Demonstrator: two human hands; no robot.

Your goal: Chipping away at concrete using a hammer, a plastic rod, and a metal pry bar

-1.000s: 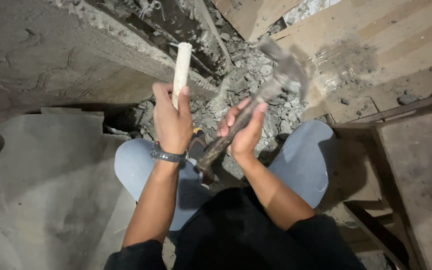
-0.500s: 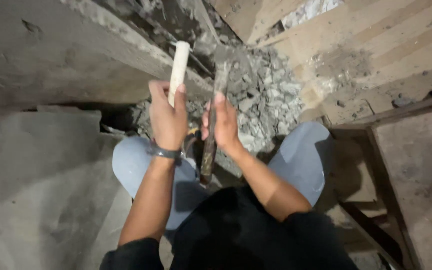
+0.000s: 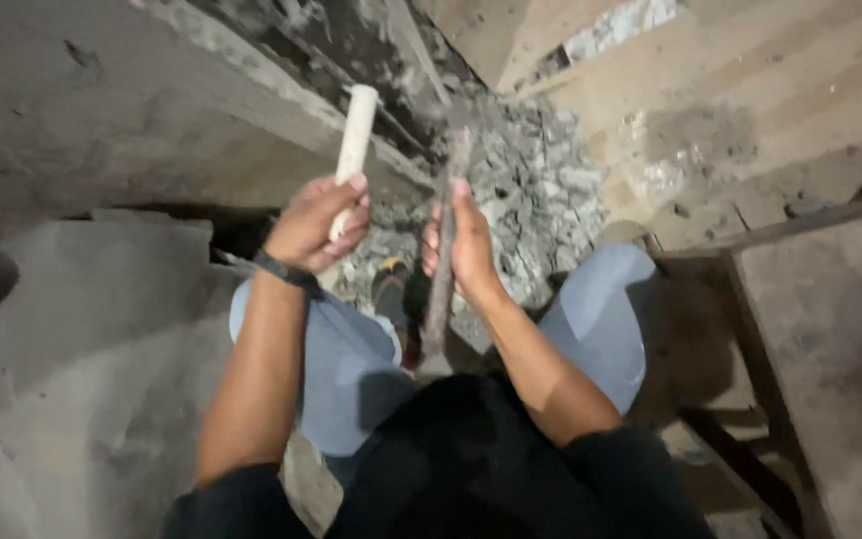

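Swung down since a second ago, the hammer (image 3: 448,230) now points ahead, right hand (image 3: 469,245) clenched round its handle. Left hand (image 3: 317,225) grips a pale chisel (image 3: 353,150) — tip apparently against broken concrete rubble (image 3: 541,190) beyond, timber boards (image 3: 750,110) rightward.

The dark wooden-handled hammer (image 3: 441,269) is blurring toward its head, so the head's shape cannot be told against the heap of grey broken concrete rubble (image 3: 541,190). The right hand (image 3: 466,245) is covering the handle's middle. The left hand (image 3: 316,225) is hiding the lower end of the pale cylindrical chisel (image 3: 356,130) beside that rubble.
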